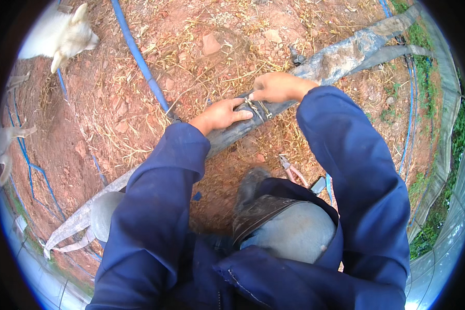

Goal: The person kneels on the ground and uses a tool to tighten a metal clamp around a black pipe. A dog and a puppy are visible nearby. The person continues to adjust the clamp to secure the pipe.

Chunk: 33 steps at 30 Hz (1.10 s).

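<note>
A thick dark pipe [341, 58], smeared with dried mud, runs diagonally across the ground in front of me. Several turns of thin wire [264, 110] are wound around it near the middle. My left hand [222, 114] is closed over the pipe just left of the wire, its thumb lying along the top and its forefinger reaching toward the wire. From the right, my right hand [280, 87] pinches what looks like the wire's end, close to my left fingertips. The exact grip is partly hidden by the fingers. Pliers [293, 171] with reddish handles lie on the ground by my knee.
A white dog [62, 36] is at the upper left. A blue hose [139, 59] meets the pipe near my left hand. A dark fitting [296, 56] sticks up beside the pipe. Straw and stones [211, 44] cover the reddish soil; netting [447, 108] borders the right.
</note>
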Tool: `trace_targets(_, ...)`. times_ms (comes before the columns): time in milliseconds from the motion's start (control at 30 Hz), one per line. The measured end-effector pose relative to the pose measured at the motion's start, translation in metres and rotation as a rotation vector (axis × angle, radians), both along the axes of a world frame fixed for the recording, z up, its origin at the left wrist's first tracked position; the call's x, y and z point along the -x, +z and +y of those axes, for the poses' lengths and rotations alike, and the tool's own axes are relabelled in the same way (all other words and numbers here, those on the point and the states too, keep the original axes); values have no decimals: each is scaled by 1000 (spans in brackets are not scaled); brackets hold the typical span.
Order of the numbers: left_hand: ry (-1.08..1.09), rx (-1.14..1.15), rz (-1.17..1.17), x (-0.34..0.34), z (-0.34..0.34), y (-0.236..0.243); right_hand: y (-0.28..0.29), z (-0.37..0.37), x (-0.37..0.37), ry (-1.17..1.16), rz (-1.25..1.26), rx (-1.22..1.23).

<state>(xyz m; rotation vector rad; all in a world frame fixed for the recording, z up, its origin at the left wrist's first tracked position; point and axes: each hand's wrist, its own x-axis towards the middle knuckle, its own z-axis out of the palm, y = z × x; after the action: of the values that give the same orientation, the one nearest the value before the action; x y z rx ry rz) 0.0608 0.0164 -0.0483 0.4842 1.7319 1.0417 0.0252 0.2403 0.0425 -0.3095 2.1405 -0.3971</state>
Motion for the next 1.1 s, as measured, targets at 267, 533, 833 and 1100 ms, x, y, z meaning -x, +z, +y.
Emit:
trace_targets(267,-11,-20,-138,10,-1,-3,-22,28,18,-437,-694,354)
trace_targets(533,-36,-10,-145,15,-1,-4,-30,25,15,-398,-589,330)
trace_targets(833,100,-21,-165,1,1,-12,4,-2,-33,19,355,20)
trace_targets(1100,171,23,123,26,12,45,-25,53,-79,-1159,395,490)
